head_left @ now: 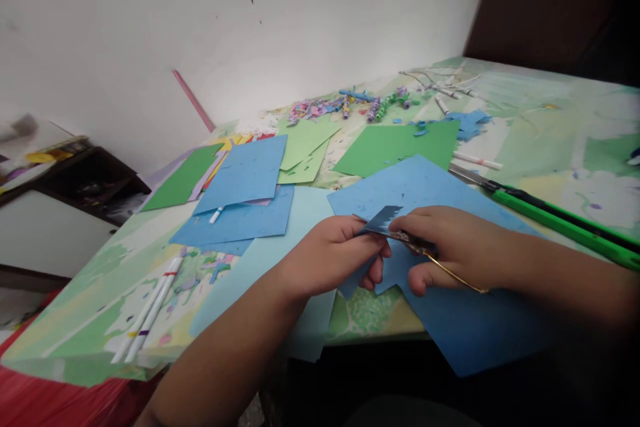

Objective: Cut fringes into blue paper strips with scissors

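Note:
My left hand (335,253) is closed on a small piece of blue paper (385,219), whose upper edge is cut into a fringe. My right hand (450,247) is closed around a pair of scissors (417,243) with a thin gold-coloured handle. The blades lie against the blue piece, partly hidden by the fingers. Beneath both hands spreads a large blue sheet (420,180) with a notched front edge, hanging over the table edge. A pale blue sheet (313,207) lies under my left forearm.
A green box cutter (565,217) lies at right. Green sheets (395,147), more blue sheets (245,170) and white markers (155,307) are spread over the patterned table (75,320). Paper scraps (315,109) and rolled paper coils (383,107) sit near the wall.

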Tool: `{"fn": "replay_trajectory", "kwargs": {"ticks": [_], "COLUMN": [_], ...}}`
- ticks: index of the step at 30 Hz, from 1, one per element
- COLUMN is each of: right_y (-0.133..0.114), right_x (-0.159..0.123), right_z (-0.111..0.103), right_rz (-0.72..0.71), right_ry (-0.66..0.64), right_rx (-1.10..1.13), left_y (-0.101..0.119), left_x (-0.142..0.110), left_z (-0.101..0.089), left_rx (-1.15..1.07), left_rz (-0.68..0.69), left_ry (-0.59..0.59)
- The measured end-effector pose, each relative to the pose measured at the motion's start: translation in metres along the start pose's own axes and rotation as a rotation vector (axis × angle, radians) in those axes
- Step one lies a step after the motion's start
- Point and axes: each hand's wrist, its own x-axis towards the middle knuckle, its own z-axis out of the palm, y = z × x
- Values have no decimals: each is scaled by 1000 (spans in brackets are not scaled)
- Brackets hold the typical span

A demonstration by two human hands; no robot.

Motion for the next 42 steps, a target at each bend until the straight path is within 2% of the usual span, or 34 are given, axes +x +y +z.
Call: {"fn": "replay_trajectory", "kwargs": {"ticks": [5,12,18,23,32,42], "right_y": [2,0,2,3,-2,0], "right_x": [0,0,1,3,0,1], "right_z": [1,0,-2,-5,-6,-4], "right_rz": [8,-6,5,42,39,3], "right_ry": [22,60,99,91,40,29], "right_rx": [-91,-91,-73,-58,-6,12], "left_y": [-1,-1,-2,-1,-1,-4], "left_x": [0,0,0,-1,-2,1], "left_z": [0,-1,-2,-2,-2,1], "left_rx": [-44,-61,-149,-202,-59,91], "left_rz": [-16,-22,45,15,97,83], "left_ry": [-19,-37,-82,-62,98,56]}}
